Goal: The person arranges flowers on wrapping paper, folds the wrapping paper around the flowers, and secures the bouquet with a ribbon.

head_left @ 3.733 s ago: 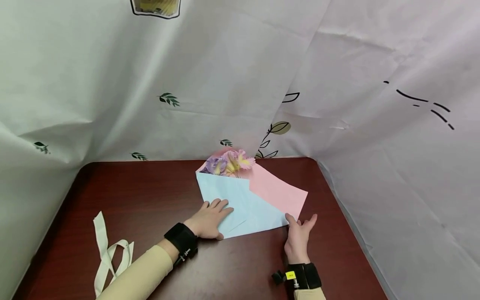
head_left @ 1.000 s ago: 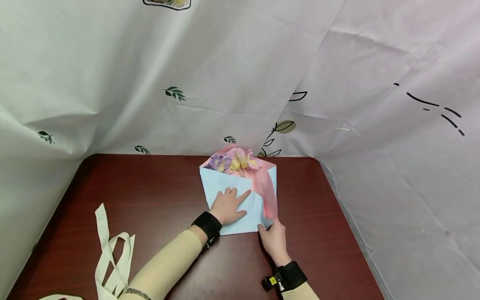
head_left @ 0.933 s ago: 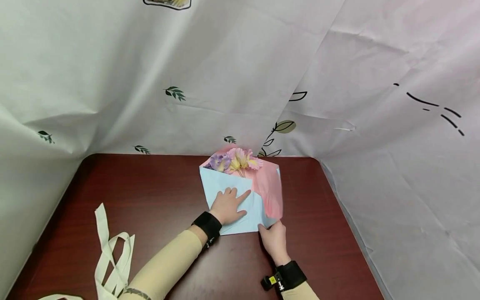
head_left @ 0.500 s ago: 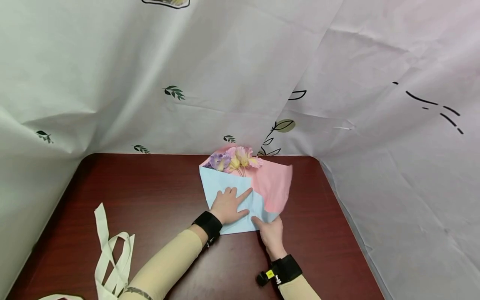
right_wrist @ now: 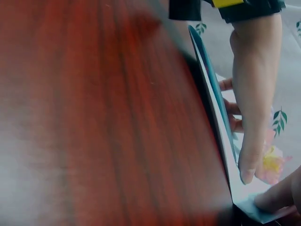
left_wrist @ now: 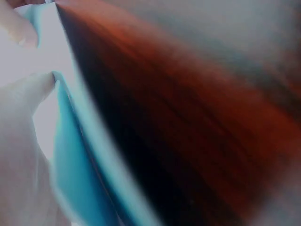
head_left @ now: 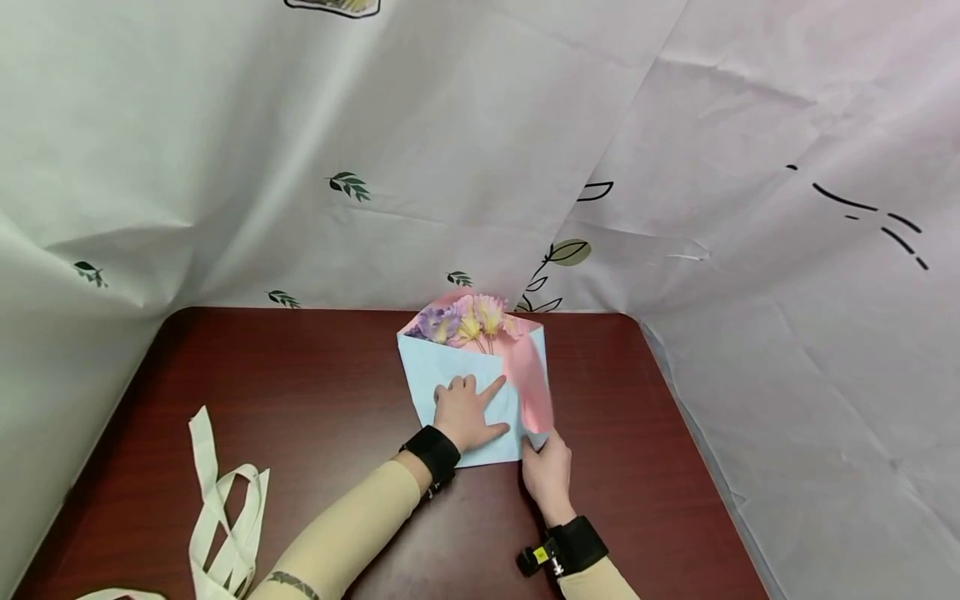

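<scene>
A sheet of wrapping paper [head_left: 450,362], light blue on one side and pink on the other, lies at the far middle of the table, folded up round a bunch of purple, pink and yellow flowers [head_left: 468,323]. Only the blossoms and a few thin stems show. My left hand [head_left: 467,414] presses flat on the blue front, thumb and index finger spread. At the lower right edge my right hand [head_left: 547,475] pinches the folded side, whose pink face curls inward. The left wrist view shows my left hand [left_wrist: 21,136] beside a raised blue edge; the right wrist view shows it from the side.
A cream ribbon [head_left: 202,467] lies in loops at the table's left front, with another piece at the bottom edge. The brown table [head_left: 315,375] backs against a hanging white cloth [head_left: 420,167] printed with leaves.
The right side of the paper, spread flat earlier, has been folded inward; it swung partly outward, then back in. My left hand has slid right across the paper; my right hand has moved left.
</scene>
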Demonstrator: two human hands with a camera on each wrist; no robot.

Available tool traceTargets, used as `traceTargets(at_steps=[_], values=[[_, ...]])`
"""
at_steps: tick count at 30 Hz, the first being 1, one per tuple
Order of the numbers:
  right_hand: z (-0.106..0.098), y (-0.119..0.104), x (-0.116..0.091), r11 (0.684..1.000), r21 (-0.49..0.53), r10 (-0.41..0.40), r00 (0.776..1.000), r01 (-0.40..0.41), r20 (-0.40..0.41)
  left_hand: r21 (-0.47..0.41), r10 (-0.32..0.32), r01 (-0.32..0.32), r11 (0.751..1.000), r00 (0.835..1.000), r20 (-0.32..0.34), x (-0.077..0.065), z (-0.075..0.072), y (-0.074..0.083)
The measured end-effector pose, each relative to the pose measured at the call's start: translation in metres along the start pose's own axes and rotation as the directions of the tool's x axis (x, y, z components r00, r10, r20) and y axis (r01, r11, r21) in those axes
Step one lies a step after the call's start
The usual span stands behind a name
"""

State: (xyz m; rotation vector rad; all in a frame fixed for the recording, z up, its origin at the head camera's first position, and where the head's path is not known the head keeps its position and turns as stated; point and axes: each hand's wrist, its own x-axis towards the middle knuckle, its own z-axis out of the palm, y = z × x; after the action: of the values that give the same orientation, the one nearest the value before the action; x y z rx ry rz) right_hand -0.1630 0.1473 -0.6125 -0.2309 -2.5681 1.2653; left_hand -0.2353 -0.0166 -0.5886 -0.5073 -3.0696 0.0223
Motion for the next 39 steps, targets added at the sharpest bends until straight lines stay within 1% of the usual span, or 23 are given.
traceTargets(at_steps=[2, 5, 8, 9, 11, 14, 15, 17, 19, 21, 23, 25, 28, 32, 35, 37, 39], values=[[0.000, 0.000, -0.002, 0.999, -0.011, -0.049, 0.999, 0.049, 0.004, 0.007, -0.008, 0.008, 1.000, 1.000, 0.015, 0.001, 0.000, 0.000], [0.000, -0.001, -0.005, 0.994, -0.030, -0.108, 0.994, 0.109, 0.024, 0.017, -0.025, 0.024, 1.000, 1.000, 0.017, 0.002, 0.001, 0.000], [-0.001, -0.004, -0.008, 0.990, -0.033, -0.131, 0.989, 0.134, 0.062, 0.001, -0.028, 0.028, 1.000, 1.000, -0.003, 0.002, 0.006, -0.001], [-0.001, -0.004, -0.008, 0.990, -0.035, -0.133, 0.989, 0.135, 0.068, -0.018, -0.020, 0.019, 1.000, 1.000, -0.015, 0.002, 0.008, -0.003], [-0.002, -0.005, -0.009, 0.990, -0.034, -0.136, 0.988, 0.139, 0.080, -0.061, 0.017, -0.018, 0.998, 1.000, -0.016, 0.001, 0.010, -0.009], [-0.002, -0.004, -0.008, 0.988, -0.014, -0.152, 0.982, 0.154, 0.114, -0.147, 0.117, -0.117, 0.982, 0.993, -0.010, -0.002, 0.011, -0.026], [-0.002, -0.004, -0.007, 0.985, -0.010, -0.168, 0.978, 0.171, 0.124, -0.183, 0.159, -0.157, 0.971, 0.987, -0.006, -0.004, 0.010, -0.033], [-0.002, -0.002, -0.006, 0.978, -0.013, -0.204, 0.966, 0.208, 0.158, -0.247, 0.245, -0.237, 0.939, 0.970, 0.000, -0.009, 0.006, -0.047], [-0.003, -0.002, -0.006, 0.967, -0.031, -0.243, 0.950, 0.253, 0.197, -0.298, 0.325, -0.312, 0.902, 0.946, -0.008, -0.016, 0.003, -0.061], [-0.004, -0.001, -0.005, 0.952, -0.066, -0.274, 0.929, 0.298, 0.248, -0.346, 0.390, -0.373, 0.861, 0.921, -0.022, -0.023, 0.002, -0.071], [-0.005, -0.002, -0.006, 0.937, -0.092, -0.298, 0.906, 0.338, 0.300, -0.372, 0.433, -0.415, 0.830, 0.900, -0.039, -0.031, 0.004, -0.080], [-0.006, -0.004, -0.007, 0.922, -0.113, -0.314, 0.885, 0.371, 0.345, -0.421, 0.454, -0.434, 0.797, 0.889, -0.057, -0.037, 0.007, -0.087], [-0.006, -0.006, -0.009, 0.899, -0.132, -0.341, 0.857, 0.417, 0.385, -0.502, 0.456, -0.426, 0.753, 0.887, -0.069, -0.044, 0.012, -0.095], [-0.005, -0.007, -0.013, 0.888, -0.138, -0.345, 0.836, 0.438, 0.427, -0.593, 0.457, -0.409, 0.693, 0.886, -0.077, -0.051, 0.017, -0.101], [-0.002, -0.009, -0.016, 0.891, -0.132, -0.335, 0.825, 0.434, 0.455, -0.634, 0.461, -0.396, 0.665, 0.885, -0.070, -0.054, 0.020, -0.102], [0.001, -0.011, -0.017, 0.886, -0.135, -0.339, 0.817, 0.444, 0.466, -0.662, 0.457, -0.379, 0.646, 0.887, -0.062, -0.056, 0.021, -0.103], [0.004, -0.014, -0.018, 0.879, -0.130, -0.354, 0.809, 0.460, 0.470, -0.685, 0.452, -0.359, 0.634, 0.890, -0.048, -0.057, 0.021, -0.103]])
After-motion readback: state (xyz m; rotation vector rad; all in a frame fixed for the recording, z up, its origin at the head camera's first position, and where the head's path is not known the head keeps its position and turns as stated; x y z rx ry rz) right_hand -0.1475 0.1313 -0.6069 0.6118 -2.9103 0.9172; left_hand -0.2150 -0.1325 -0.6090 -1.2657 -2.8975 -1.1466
